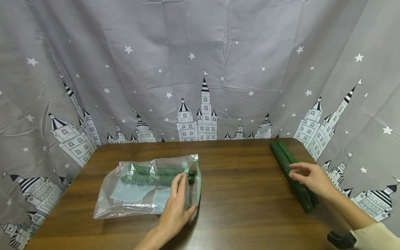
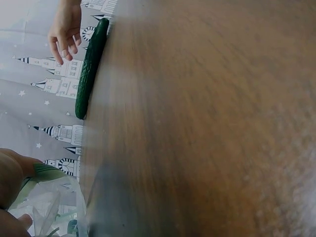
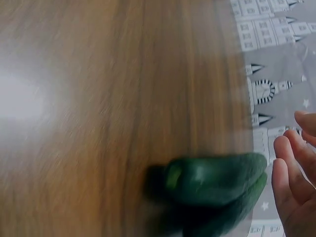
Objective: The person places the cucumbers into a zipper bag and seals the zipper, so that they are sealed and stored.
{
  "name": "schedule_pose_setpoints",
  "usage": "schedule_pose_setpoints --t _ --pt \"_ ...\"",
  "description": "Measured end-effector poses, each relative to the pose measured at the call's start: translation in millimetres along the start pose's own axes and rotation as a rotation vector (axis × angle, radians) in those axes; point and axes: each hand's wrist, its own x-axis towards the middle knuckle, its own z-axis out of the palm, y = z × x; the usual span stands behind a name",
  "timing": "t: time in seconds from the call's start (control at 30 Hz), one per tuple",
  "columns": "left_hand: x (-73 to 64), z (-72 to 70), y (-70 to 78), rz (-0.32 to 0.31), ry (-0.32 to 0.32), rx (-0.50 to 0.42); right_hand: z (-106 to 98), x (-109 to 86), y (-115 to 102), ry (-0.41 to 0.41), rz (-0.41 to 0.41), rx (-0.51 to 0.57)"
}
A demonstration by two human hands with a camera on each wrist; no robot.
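A clear zip bag (image 1: pixel 107 198) with a green-edged mouth lies on the left half of the table, two cucumbers (image 1: pixel 147 179) inside it. My left hand (image 1: pixel 175 211) grips the bag's mouth, its fingers at the green strip (image 2: pixel 47 170). At the table's right side, two more cucumbers (image 1: pixel 289 173) lie side by side, pointing away from me. Over them hovers my right hand (image 1: pixel 315 178), fingers loosely bent and holding nothing. In the right wrist view, those fingers (image 3: pixel 281 182) show apart from the cucumber ends (image 3: pixel 217 180).
The brown wooden table (image 1: pixel 237 194) stretches between the bag and the loose cucumbers. A grey curtain (image 1: pixel 150 76) printed with castles and stars hangs behind it and along both sides. A dark band (image 1: pixel 342 239) circles my right wrist by the pale sleeve.
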Motion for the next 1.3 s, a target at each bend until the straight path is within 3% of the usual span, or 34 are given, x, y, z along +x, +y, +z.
schedule_pose_setpoints --t 0.37,0.8,0.93,1.13,1.3 --pt "-2.0 1.4 -1.7 0.002 0.011 -0.013 -10.6 -23.1 24.1 0.003 0.071 -0.057" --pt "-1.5 3.5 -4.0 -0.005 0.021 -0.017 -4.4 -24.8 39.6 -0.017 0.098 -0.187" --pt "-1.6 3.6 -3.4 -0.013 0.013 -0.019 0.4 -26.9 36.5 -0.041 0.047 -0.222" --pt "-1.4 3.7 -4.0 -0.009 0.016 -0.011 15.1 -32.6 25.2 -0.095 -0.125 -0.31" --pt "-1.1 4.4 -4.4 -0.009 0.018 -0.014 24.3 -34.1 18.0 -0.111 -0.103 -0.336"
